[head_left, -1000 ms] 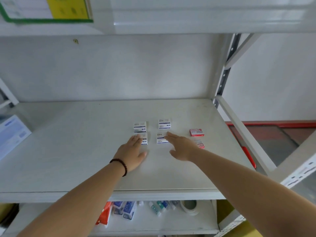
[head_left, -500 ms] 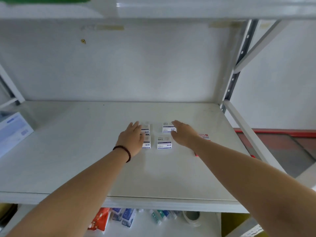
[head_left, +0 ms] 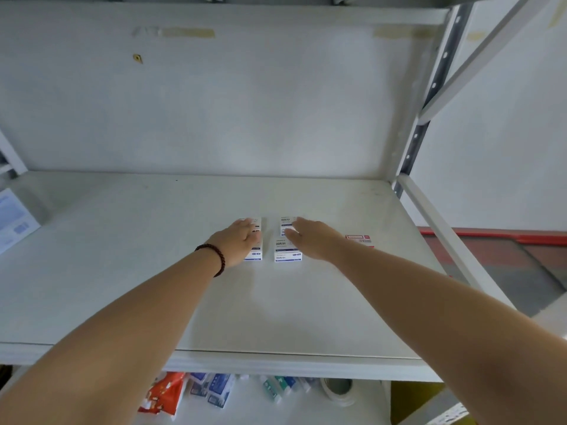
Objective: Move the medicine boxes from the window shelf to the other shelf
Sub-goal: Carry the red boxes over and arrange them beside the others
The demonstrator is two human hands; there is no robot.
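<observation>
Four white medicine boxes [head_left: 287, 252] and a red-and-white box [head_left: 359, 239] lay mid-shelf [head_left: 122, 271]. The left hand [head_left: 237, 243] and right hand [head_left: 311, 240], fingers straight, rested flat on the far pair. Whether more boxes remained to move could not be told.

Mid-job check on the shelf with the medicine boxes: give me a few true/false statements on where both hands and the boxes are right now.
1. The left hand lies over the left pair of white boxes. True.
2. The right hand lifts a box clear of the shelf. False: it reaches over the far right white box, which sits on the shelf.
3. A red-and-white box lies right of the right hand. True.
4. The bracelet is on the right wrist. False: left wrist.
</observation>
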